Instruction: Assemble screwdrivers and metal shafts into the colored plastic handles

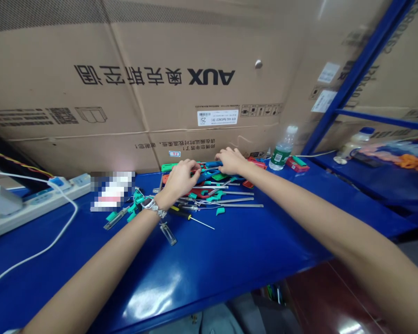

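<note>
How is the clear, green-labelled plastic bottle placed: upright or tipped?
Upright: the bottle stands on the blue table, white cap uppermost.

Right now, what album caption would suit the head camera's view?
Left hand and right hand at a colourful pile of parts on a blue table, a screwdriver lying in front.

Bright colours on a shiny blue counter
In the middle of the frame, the pile of parts is red, green, blue and silver, and the screwdriver is yellow and black. At the top, the brown box has black letters and, far left, a dark net pattern. To the right, a clear bottle has a green label.
</note>
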Available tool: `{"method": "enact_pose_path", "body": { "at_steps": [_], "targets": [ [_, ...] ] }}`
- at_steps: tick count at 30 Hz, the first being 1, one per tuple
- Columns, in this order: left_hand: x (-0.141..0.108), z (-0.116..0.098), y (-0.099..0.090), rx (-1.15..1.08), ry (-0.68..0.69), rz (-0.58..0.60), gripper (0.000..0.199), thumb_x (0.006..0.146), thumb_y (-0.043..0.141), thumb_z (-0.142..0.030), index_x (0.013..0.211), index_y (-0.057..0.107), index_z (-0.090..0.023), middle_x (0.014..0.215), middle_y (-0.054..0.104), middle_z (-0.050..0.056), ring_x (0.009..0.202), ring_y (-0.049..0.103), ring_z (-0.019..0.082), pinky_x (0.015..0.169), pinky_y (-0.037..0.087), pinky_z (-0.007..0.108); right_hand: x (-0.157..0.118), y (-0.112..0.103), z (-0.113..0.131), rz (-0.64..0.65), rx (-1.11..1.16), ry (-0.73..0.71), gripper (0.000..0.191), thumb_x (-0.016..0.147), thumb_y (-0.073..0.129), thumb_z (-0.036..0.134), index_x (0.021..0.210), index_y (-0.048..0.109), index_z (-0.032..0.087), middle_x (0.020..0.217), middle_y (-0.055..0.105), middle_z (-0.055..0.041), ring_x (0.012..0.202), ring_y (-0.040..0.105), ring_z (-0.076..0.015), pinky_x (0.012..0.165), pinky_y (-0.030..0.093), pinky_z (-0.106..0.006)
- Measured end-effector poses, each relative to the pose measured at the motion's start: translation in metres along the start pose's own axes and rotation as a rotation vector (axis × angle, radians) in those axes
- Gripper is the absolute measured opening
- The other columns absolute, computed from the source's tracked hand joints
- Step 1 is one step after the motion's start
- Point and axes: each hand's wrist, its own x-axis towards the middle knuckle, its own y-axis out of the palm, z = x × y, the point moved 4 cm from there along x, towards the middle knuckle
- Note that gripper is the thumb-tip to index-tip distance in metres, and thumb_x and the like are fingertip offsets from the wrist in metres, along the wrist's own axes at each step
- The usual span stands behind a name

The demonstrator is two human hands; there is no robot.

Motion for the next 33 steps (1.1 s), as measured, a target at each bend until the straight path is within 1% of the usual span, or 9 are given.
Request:
{"method": "enact_pose_path", "body": {
  "at_steps": [7,12,15,18,21,25,27,30,33],
  "targets": [
    [-0.008,0.000,0.004,0.157,0.041,0.104,0.021,0.091,0.061,-0.033,0.104,0.067,-0.018,0.107,0.070,0.011,0.107,0.062,0.032,0.094,0.045,0.047,0.022,0.011,0.015,0.009,-0.092,0.025,0.026,0.089,0.059,0.017,0.111,0.075,0.017,0.109,0.075,-0.0154,0.113,0.061,-0.0323,0.100,0.032,-0.047],
    [-0.007,0.005,-0.002,0.086,0.023,0.012,0.017,0.094,0.059,-0.032,0.098,0.065,-0.017,0.103,0.070,0.012,0.103,0.064,0.031,0.090,0.050,0.046,0.017,0.005,0.017,-0.109,-0.130,-0.091,0.027,0.094,0.050,0.015,0.110,0.072,0.015,0.108,0.076,-0.0140,0.105,0.063,-0.0300,0.094,0.029,-0.045],
    [-0.006,0.009,-0.008,-0.101,0.014,-0.110,0.022,0.091,0.064,-0.030,0.109,0.061,-0.016,0.111,0.070,0.012,0.102,0.067,0.028,0.089,0.054,0.043,0.005,-0.010,0.030,-0.240,-0.081,-0.216,0.029,0.097,0.048,0.016,0.115,0.070,0.015,0.113,0.075,-0.0125,0.105,0.063,-0.0287,0.093,0.029,-0.043],
    [-0.010,0.011,-0.023,-0.276,0.054,-0.240,0.036,0.088,0.070,-0.025,0.120,0.056,-0.016,0.111,0.070,0.011,0.093,0.070,0.023,0.082,0.057,0.038,-0.015,-0.029,0.052,-0.376,0.003,-0.359,0.028,0.099,0.048,0.017,0.119,0.068,0.016,0.112,0.075,-0.0112,0.103,0.064,-0.0263,0.095,0.030,-0.042],
    [-0.026,0.002,-0.051,-0.271,0.225,-0.323,0.041,0.088,0.070,-0.018,0.127,0.055,-0.019,0.115,0.069,0.009,0.099,0.069,0.020,0.085,0.057,0.034,-0.038,-0.045,0.074,-0.489,0.085,-0.465,0.028,0.100,0.047,0.017,0.122,0.066,0.015,0.116,0.074,-0.0109,0.105,0.065,-0.0246,0.098,0.032,-0.042],
    [-0.057,-0.011,-0.082,-0.160,0.423,-0.333,0.026,0.095,0.066,-0.020,0.121,0.064,-0.023,0.105,0.068,0.005,0.095,0.068,0.017,0.083,0.056,0.031,-0.063,-0.054,0.098,-0.602,0.159,-0.529,0.026,0.102,0.046,0.021,0.118,0.067,0.018,0.117,0.074,-0.0092,0.107,0.065,-0.0248,0.100,0.034,-0.043],
    [-0.072,-0.010,-0.093,-0.156,0.422,-0.389,0.023,0.095,0.067,-0.022,0.118,0.067,-0.023,0.100,0.068,0.004,0.089,0.067,0.016,0.078,0.056,0.029,-0.074,-0.054,0.109,-0.658,0.213,-0.525,0.027,0.101,0.048,0.022,0.122,0.065,0.020,0.120,0.072,-0.0090,0.111,0.063,-0.0259,0.100,0.036,-0.045],
    [-0.094,0.002,-0.102,-0.223,0.309,-0.500,0.017,0.092,0.071,-0.028,0.109,0.070,-0.021,0.092,0.069,0.002,0.081,0.066,0.014,0.071,0.055,0.028,-0.089,-0.048,0.119,-0.749,0.343,-0.424,0.035,0.096,0.054,0.023,0.131,0.060,0.019,0.124,0.066,-0.0126,0.117,0.059,-0.0292,0.097,0.042,-0.046],
    [-0.120,0.020,-0.108,-0.364,0.130,-0.565,0.019,0.091,0.073,-0.033,0.105,0.070,-0.021,0.091,0.071,0.002,0.079,0.068,0.015,0.069,0.056,0.028,-0.103,-0.031,0.124,-0.824,0.480,-0.234,0.026,0.092,0.055,0.023,0.116,0.064,0.019,0.110,0.062,-0.0138,0.107,0.059,-0.0294,0.091,0.047,-0.045]
  ]
}}
